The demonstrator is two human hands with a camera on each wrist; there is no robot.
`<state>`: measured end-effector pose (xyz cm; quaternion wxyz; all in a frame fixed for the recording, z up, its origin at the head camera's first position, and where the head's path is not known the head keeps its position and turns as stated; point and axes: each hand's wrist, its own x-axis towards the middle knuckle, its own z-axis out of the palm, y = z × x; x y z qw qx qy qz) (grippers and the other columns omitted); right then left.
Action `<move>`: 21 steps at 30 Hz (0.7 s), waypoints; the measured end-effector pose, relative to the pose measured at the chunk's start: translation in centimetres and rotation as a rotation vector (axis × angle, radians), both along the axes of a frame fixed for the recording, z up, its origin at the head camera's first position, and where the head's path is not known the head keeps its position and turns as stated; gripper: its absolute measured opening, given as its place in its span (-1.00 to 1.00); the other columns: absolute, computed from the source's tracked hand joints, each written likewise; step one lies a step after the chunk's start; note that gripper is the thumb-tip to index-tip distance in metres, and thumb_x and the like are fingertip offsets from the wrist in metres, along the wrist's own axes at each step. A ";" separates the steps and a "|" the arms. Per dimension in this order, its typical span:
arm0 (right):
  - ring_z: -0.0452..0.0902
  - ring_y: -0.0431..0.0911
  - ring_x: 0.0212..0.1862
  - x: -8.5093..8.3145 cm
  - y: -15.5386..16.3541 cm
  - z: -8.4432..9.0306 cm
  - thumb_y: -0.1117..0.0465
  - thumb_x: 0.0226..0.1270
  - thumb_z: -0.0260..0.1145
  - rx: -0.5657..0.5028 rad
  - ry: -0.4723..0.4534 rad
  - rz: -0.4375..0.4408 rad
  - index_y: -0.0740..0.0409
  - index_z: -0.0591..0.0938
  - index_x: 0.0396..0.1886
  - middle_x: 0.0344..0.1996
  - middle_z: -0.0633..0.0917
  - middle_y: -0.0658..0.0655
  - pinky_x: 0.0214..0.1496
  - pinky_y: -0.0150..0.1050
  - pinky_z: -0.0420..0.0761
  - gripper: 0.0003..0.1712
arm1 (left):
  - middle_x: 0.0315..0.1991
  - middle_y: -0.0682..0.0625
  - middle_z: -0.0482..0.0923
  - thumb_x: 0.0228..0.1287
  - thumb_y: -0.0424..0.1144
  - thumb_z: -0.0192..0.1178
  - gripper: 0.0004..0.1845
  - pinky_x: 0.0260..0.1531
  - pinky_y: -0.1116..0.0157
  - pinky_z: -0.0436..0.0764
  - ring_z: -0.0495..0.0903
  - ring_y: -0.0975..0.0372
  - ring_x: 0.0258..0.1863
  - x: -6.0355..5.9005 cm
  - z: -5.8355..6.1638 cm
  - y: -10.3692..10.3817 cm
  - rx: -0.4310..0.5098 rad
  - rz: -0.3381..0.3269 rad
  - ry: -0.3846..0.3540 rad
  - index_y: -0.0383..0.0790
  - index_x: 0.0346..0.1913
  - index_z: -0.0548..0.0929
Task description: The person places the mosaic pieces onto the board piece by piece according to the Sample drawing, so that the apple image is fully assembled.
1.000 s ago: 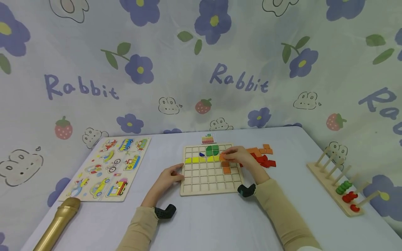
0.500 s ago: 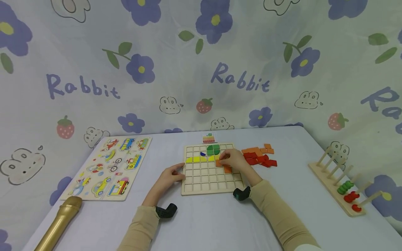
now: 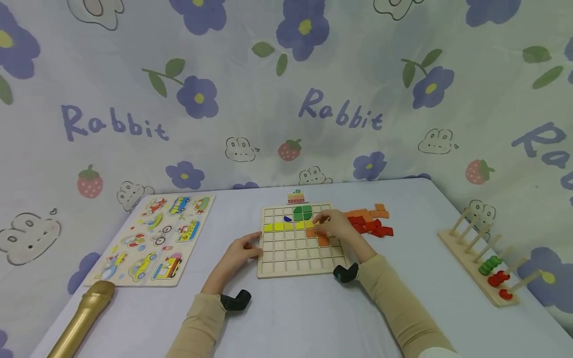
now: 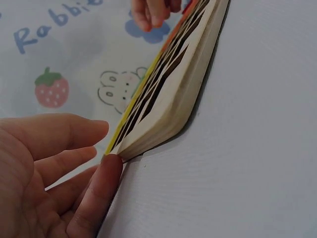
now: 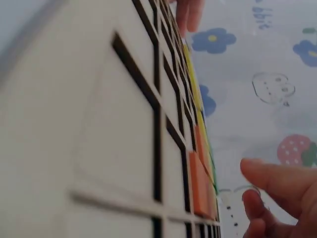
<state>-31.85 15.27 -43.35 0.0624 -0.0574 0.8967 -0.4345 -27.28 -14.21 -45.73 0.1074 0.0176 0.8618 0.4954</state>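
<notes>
Left hand (image 3: 239,252) steadies the grid board (image 3: 286,253), fingers relaxed — right hand (image 3: 334,226) hovers, fingers loose.

Two hands (image 3: 286,241), one grid board (image 3: 295,261), one vehicle puzzle (image 3: 156,238), one gold microphone (image 3: 80,320) and one bead rack (image 3: 481,271) are counted on the surface (image 3: 291,318).

Yellow, green, orange, seemingly blue tiles (image 3: 286,226) on pale grid board (image 3: 291,261).

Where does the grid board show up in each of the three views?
Head: grid board at table centre, between both hands.
Left wrist: its edge runs diagonally from the fingertips to the top, seen side-on.
Right wrist: fills the left side, close up.
Shared landmark: the yellow row.
</notes>
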 end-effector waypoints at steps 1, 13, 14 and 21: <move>0.37 -0.03 -0.26 -0.1 0.5 0.3 0.22 0.13 0.36 -0.026 0.005 -0.004 0.13 0.67 -0.25 -0.31 0.56 0.09 -0.31 -0.26 0.39 -0.83 | -0.36 -0.04 0.52 0.08 -0.24 0.29 -0.38 -0.38 0.32 0.37 0.42 0.21 -0.38 0.0 0.0 0.0 -0.001 -0.001 -0.001 -0.12 0.27 0.42; 0.36 0.13 0.07 -0.2 11.2 1.6 0.19 0.31 0.16 -0.226 -0.048 -0.283 0.27 0.46 0.17 0.13 0.44 0.32 0.10 -0.01 0.37 -0.54 | -0.36 -0.03 0.51 0.07 -0.23 0.29 -0.37 -0.39 0.31 0.37 0.41 0.21 -0.37 -0.2 -0.2 -0.1 -0.006 -0.006 0.003 -0.11 0.28 0.41; 0.33 0.16 0.12 -0.1 12.0 1.5 0.19 0.33 0.13 -0.244 -0.056 -0.288 0.30 0.42 0.21 0.18 0.40 0.35 0.16 0.00 0.32 -0.52 | -0.36 -0.03 0.51 0.07 -0.24 0.29 -0.37 -0.38 0.31 0.37 0.41 0.21 -0.38 -0.2 -0.2 -0.2 -0.005 -0.005 0.002 -0.10 0.28 0.41; 0.20 0.19 0.23 0.2 14.8 -0.2 0.25 0.36 0.08 -0.240 -0.092 -0.393 0.31 0.33 0.29 0.28 0.29 0.35 0.25 0.05 0.23 -0.48 | -0.37 -0.03 0.49 0.08 -0.23 0.29 -0.38 -0.39 0.31 0.36 0.40 0.21 -0.37 -0.2 -0.4 -0.2 -0.008 -0.001 0.006 -0.10 0.27 0.43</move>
